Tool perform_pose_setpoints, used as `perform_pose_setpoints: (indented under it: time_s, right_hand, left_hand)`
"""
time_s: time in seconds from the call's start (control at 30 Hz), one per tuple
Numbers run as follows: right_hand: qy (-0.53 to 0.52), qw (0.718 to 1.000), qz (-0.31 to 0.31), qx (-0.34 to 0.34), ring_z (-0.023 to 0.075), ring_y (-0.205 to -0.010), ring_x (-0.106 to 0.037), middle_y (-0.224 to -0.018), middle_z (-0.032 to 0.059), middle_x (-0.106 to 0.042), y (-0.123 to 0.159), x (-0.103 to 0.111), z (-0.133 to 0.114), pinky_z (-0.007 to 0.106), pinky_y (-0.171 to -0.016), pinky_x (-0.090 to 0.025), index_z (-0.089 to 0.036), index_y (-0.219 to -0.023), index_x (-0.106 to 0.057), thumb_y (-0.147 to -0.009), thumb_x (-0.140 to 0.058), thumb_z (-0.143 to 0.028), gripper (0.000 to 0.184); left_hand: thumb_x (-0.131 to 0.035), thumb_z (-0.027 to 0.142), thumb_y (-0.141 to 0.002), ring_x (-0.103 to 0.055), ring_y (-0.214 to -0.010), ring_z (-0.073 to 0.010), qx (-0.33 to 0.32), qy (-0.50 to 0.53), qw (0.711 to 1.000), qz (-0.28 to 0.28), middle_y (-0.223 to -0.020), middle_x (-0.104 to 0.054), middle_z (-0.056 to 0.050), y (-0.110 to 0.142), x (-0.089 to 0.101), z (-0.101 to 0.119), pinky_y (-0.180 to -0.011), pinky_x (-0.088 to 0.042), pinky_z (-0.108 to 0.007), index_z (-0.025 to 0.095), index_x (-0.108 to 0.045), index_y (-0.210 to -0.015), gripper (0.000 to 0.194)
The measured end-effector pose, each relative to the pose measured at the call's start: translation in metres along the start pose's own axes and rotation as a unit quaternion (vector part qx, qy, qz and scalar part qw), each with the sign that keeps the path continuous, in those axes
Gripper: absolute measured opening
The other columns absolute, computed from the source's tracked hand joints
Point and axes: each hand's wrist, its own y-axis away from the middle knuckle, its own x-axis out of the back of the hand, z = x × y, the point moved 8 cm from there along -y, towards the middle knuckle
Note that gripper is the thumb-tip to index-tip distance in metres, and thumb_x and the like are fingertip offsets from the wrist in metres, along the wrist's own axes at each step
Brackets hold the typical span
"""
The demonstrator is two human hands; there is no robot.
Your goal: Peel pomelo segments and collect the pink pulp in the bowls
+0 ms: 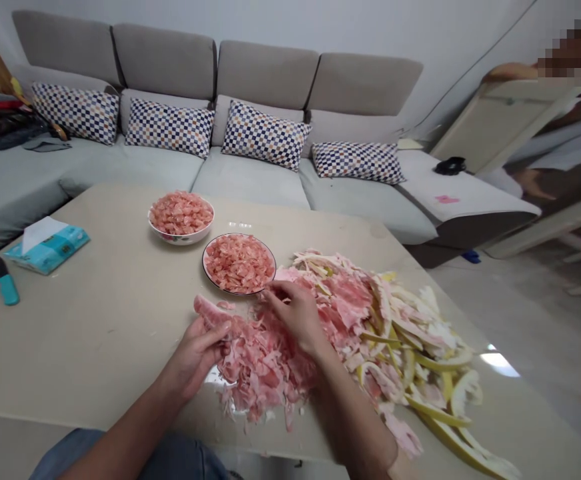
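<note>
My left hand [203, 350] is closed around a pink pomelo segment [210, 310], held in front of the plate. At the near right rim of the dark-edged plate [204, 270], the fingers of my right hand [295, 313] are pinched together; what they hold, if anything, is too small to make out. Small pieces of pomelo flesh [240, 263] are heaped on that plate. Beneath and between both hands lies a pile of torn pink membrane [260, 373]. A floral bowl [183, 239], piled with more pomelo flesh [181, 212], stands behind and left of the plate.
Yellow-green pomelo rind [440, 417] and white pith spread over the table's right side. To the left are a tissue pack [53, 247] and a knife with a teal handle [7, 287]. A grey sofa [250, 177] borders the table's far side. Another person's arm [513, 72] shows at upper right.
</note>
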Motion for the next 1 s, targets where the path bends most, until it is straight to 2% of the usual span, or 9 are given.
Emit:
perform_pose_setpoints:
  time_s: [0.13,0.23,0.37,0.57,0.67,0.73,0.8,0.9,1.0]
  right_hand:
    - [0.058,0.998,0.002,0.032,0.0213,-0.075,-0.062,-0.088,0.0099,-0.071,-0.014,-0.009,0.006,0.036,-0.074,-0.049,-0.017,-0.106,-0.07,-0.078,-0.061,-0.023,0.03]
    - [0.081,0.996,0.016,0.042,0.0228,-0.077,-0.063,-0.093,0.0126,-0.071,-0.011,-0.012,0.011,0.038,-0.076,-0.049,-0.014,-0.114,-0.066,-0.083,-0.053,-0.021,0.034]
    - [0.084,0.994,0.029,0.059,0.0237,-0.086,-0.064,-0.099,0.0134,-0.07,-0.004,-0.011,0.015,0.039,-0.082,-0.048,-0.016,-0.104,-0.069,-0.087,-0.049,-0.021,0.027]
    - [0.06,0.995,0.05,0.068,0.0234,-0.093,-0.06,-0.1,0.0115,-0.066,-0.002,-0.003,0.006,0.037,-0.083,-0.048,-0.02,-0.095,-0.07,-0.086,-0.053,-0.019,0.02]
    - [0.042,0.996,0.058,0.06,0.0209,-0.082,-0.061,-0.091,0.0091,-0.066,0.001,0.005,-0.007,0.034,-0.074,-0.049,-0.019,-0.093,-0.069,-0.087,-0.054,-0.024,0.017]
    - [0.008,0.999,0.022,0.049,0.015,-0.059,-0.056,-0.068,0.0017,-0.064,0.005,0.003,-0.018,0.027,-0.058,-0.046,-0.019,-0.086,-0.069,-0.087,-0.058,-0.031,0.016]
    - [-0.118,0.988,-0.097,-0.017,0.0124,-0.052,-0.052,-0.061,-0.001,-0.061,0.012,-0.014,-0.023,0.023,-0.05,-0.041,-0.019,-0.084,-0.069,-0.086,-0.06,-0.035,0.019]
    - [-0.169,0.97,-0.169,-0.048,0.0143,-0.064,-0.059,-0.077,0.0023,-0.07,0.023,-0.025,-0.037,0.025,-0.058,-0.044,-0.019,-0.09,-0.073,-0.083,-0.065,-0.034,0.019]
    - [-0.157,0.969,-0.187,-0.039,0.0171,-0.077,-0.063,-0.09,0.0045,-0.074,0.028,-0.028,-0.046,0.028,-0.068,-0.047,-0.02,-0.092,-0.074,-0.082,-0.067,-0.032,0.018]
  left_hand:
    - [-0.07,0.02,-0.079,-0.055,-0.066,-0.0101,0.004,0.006,1.0,-0.002,-0.081,-0.062,-0.001,0.0,0.0,0.001,-0.063,-0.045,-0.023,0.016,-0.057,-0.103,0.028]
    - [-0.071,0.019,-0.079,-0.055,-0.065,-0.01,0.007,0.008,1.0,0.005,-0.08,-0.061,-0.001,-0.001,0.002,0.0,-0.062,-0.044,-0.022,0.016,-0.057,-0.1,0.026]
    - [-0.07,0.021,-0.079,-0.055,-0.064,-0.01,0.014,0.011,1.0,-0.001,-0.078,-0.061,0.0,-0.001,0.001,-0.003,-0.061,-0.043,-0.023,0.016,-0.057,-0.095,0.021]
    - [-0.074,0.02,-0.075,-0.055,-0.064,-0.0095,0.02,0.023,0.999,0.016,-0.077,-0.061,0.0,-0.002,0.004,-0.006,-0.061,-0.044,-0.022,0.016,-0.059,-0.09,0.021]
    - [-0.075,0.02,-0.074,-0.054,-0.062,-0.009,0.016,0.026,0.999,0.022,-0.075,-0.061,0.0,-0.002,0.004,-0.005,-0.06,-0.043,-0.021,0.016,-0.061,-0.092,0.024]
    - [-0.075,0.021,-0.074,-0.055,-0.063,-0.0095,0.013,0.025,0.999,0.023,-0.077,-0.062,0.0,-0.002,0.004,-0.004,-0.06,-0.043,-0.021,0.017,-0.062,-0.099,0.029]
    - [-0.075,0.022,-0.075,-0.056,-0.066,-0.0104,0.012,0.024,1.0,0.015,-0.08,-0.063,-0.001,-0.001,0.002,-0.004,-0.061,-0.043,-0.022,0.018,-0.063,-0.102,0.03]
    - [-0.073,0.023,-0.077,-0.058,-0.073,-0.0129,0.007,0.006,1.0,0.002,-0.087,-0.064,-0.004,0.0,-0.001,-0.003,-0.065,-0.045,-0.024,0.017,-0.064,-0.097,0.023]
    - [-0.071,0.023,-0.079,-0.059,-0.077,-0.0147,0.002,-0.016,1.0,0.002,-0.09,-0.065,-0.005,0.001,-0.002,-0.002,-0.069,-0.046,-0.026,0.017,-0.063,-0.096,0.02]
